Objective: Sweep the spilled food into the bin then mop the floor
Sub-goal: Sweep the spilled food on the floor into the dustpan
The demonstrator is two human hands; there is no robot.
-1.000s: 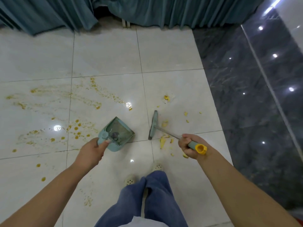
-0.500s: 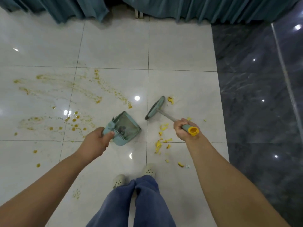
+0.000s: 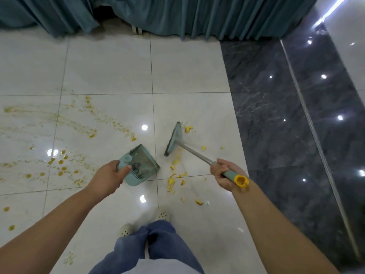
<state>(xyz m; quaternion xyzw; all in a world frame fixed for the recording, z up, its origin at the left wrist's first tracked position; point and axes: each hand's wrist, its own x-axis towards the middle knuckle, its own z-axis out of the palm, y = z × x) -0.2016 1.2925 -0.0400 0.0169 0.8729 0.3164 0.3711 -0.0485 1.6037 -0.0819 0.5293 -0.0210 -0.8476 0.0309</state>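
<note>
My left hand [image 3: 109, 177] grips the handle of a small teal dustpan [image 3: 141, 165], held just above the white floor tiles with its mouth facing away from me. My right hand [image 3: 223, 172] grips the teal and yellow handle of a short broom [image 3: 174, 139], whose head stands on the floor to the right of the pan. Yellow food bits [image 3: 173, 180] lie scattered between the broom head and my feet, and one piece [image 3: 188, 129] sits just right of the broom head. Yellow smears and drops [image 3: 61, 167] cover the tiles to the left.
Teal curtains [image 3: 177, 14] hang along the far edge of the floor. A dark marble strip [image 3: 276, 115] with a metal rail runs along the right side. My feet in pale clogs [image 3: 164, 214] stand below the dustpan.
The broom head has swung from tilted to nearly upright and lies a little farther from the dustpan. Both hands keep their grips; the camera has moved slightly.
</note>
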